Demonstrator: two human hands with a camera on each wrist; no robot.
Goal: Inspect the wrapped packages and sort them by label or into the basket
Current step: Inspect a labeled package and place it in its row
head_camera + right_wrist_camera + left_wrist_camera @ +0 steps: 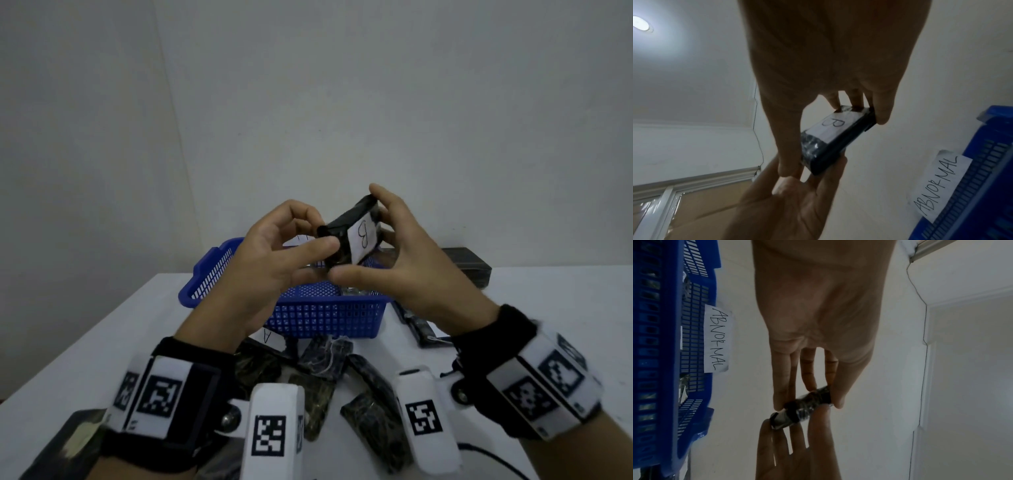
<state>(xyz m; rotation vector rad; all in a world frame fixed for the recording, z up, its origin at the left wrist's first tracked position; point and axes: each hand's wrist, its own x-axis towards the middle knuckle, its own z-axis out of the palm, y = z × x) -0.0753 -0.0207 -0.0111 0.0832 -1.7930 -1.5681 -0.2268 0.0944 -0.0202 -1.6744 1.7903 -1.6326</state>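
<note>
A small black wrapped package (346, 236) with a white label marked "B" (363, 238) is held up in the air above the blue basket (325, 317). My left hand (274, 260) pinches its near left end between thumb and fingers. My right hand (400, 253) grips its right end, thumb below and fingers on top. The right wrist view shows the package (830, 138) face-on with the "B" label (833, 125); the left wrist view shows the package (807, 405) edge-on. The basket carries a paper tag reading "ABNORMAL" (717, 339).
Several dark wrapped packages (329, 370) lie on the white table (102, 342) in front of the basket, one showing an "A" label (266, 337). More packages (421, 329) lie right of the basket, and a black box (469, 263) stands at the back right by the wall.
</note>
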